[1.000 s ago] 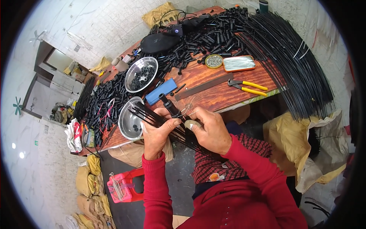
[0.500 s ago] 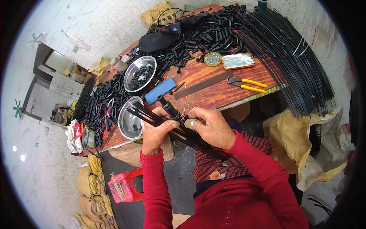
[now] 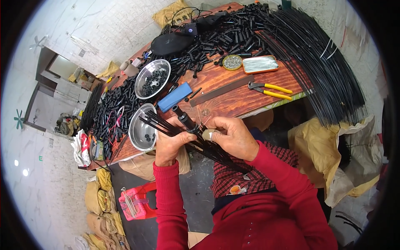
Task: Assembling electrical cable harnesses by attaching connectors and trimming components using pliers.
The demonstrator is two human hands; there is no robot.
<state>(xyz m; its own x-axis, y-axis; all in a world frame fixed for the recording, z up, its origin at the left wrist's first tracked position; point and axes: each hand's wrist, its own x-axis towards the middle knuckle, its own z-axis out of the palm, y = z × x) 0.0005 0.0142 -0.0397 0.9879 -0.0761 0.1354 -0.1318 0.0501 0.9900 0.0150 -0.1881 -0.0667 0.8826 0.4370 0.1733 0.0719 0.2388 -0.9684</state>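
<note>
My left hand (image 3: 170,143) is closed around a black stepped plastic tube (image 3: 186,120), which looks like an umbrella runner and tilts up and to the left. A bundle of thin black ribs (image 3: 218,156) runs past it and down to my lap. Close on the right, my right hand (image 3: 231,137) pinches a thin pale wire (image 3: 198,118) at the tube's lower end, thumb and forefinger together. A tan wrap covers its thumb tip. Where the wire meets the ribs is hidden by my fingers.
On the wooden table (image 3: 231,100) lie yellow-handled pincers (image 3: 271,90), a flat metal bar (image 3: 223,91), a blue box (image 3: 174,97), a tray of wires (image 3: 260,64) and two metal bowls (image 3: 141,129) of small black parts. Loose black tubes (image 3: 227,39) and long black rods (image 3: 312,62) fill the far side.
Both hands stay close together on the tube and wire, with only very slight movement. The tube's top has shifted a little.
</note>
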